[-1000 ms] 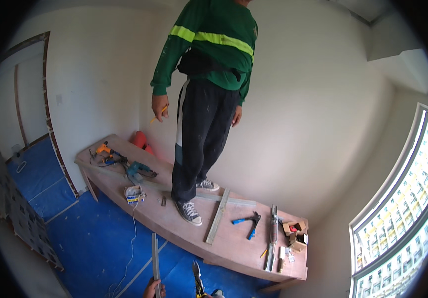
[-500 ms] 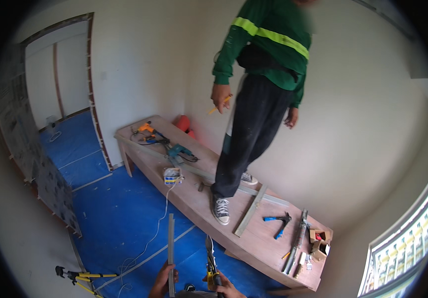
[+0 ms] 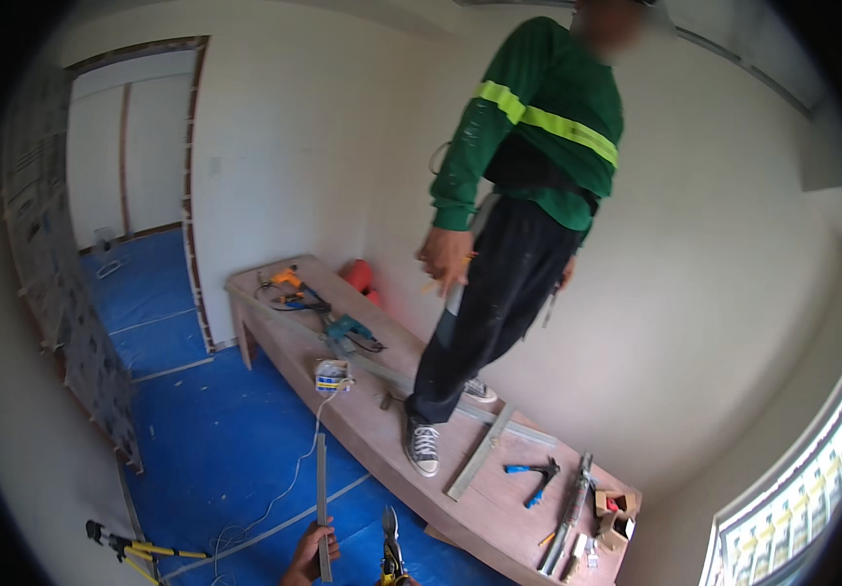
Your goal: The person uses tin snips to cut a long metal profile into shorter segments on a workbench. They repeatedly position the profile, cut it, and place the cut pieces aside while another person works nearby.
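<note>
Left fingers (image 3: 332,549) grasp 1 grey strip (image 3: 321,488); right fingers (image 3: 412,582), mostly cut off, seem wrapped around snips (image 3: 392,549).

An orange power drill (image 3: 287,277), a teal power tool (image 3: 346,329), a blue-handled hand tool (image 3: 539,479) and cardboard boxes (image 3: 618,532) lay on the desk (image 3: 484,513). Blue floor sheeting (image 3: 216,430) spread beside it.

Daylight enters my view from the window (image 3: 792,508) at right, its panes glaring and washed out; the wall (image 3: 714,322) is softly lit. Fisheye distortion bends the table (image 3: 494,518), with black surrounding the rim. The co-worker's head (image 3: 616,31) is blurred; my left hand (image 3: 314,553) appears fairly sharp.
</note>
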A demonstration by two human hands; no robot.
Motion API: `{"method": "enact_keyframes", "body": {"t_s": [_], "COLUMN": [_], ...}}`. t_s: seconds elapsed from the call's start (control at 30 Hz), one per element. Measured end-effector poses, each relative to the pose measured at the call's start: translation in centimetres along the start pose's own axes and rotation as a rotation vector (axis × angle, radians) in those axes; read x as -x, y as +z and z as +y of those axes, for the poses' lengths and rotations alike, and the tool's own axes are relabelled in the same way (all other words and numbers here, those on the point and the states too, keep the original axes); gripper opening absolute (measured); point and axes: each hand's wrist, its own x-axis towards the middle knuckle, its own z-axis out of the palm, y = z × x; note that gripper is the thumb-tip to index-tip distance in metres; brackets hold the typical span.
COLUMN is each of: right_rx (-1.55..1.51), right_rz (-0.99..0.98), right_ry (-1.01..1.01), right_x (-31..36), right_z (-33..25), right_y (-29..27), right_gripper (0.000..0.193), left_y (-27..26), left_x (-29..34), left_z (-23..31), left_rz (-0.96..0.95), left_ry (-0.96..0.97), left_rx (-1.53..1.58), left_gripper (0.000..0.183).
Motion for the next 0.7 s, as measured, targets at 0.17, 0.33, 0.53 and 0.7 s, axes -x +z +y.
{"method": "enact_keyframes", "body": {"t_s": [0.17,0.33,0.53,0.7], "right_rx": [0.02,0.034,0.075,0.129], "right_rz": [-0.013,-0.01,-0.039,-0.149], "right_ry": [0.012,0.004,-0.009,0.062], "right_x": [0.5,1.4,3.7,9.6], "right_z": [-0.4,-0.3,-2.2,-4.3], "right_y": [0.2,0.1,2.1,4.8], "right_gripper": [0.084,0.08,0.075,0.071], "left_y": [4.3,8.2,15.3,18.7], "left_x": [0.2,0.1,1.5,1.0], "left_z": [0.1,3.2,10.8,14.0], "left_rz": [-0.127,-0.151,-0.2,-0.182], "left_ry": [0.058,0.172,0.432,0.811], "left_rx": [-0.079,-0.248,-0.495,-0.916], "left_gripper": [0.049,0.053,0.064,0.074]}}
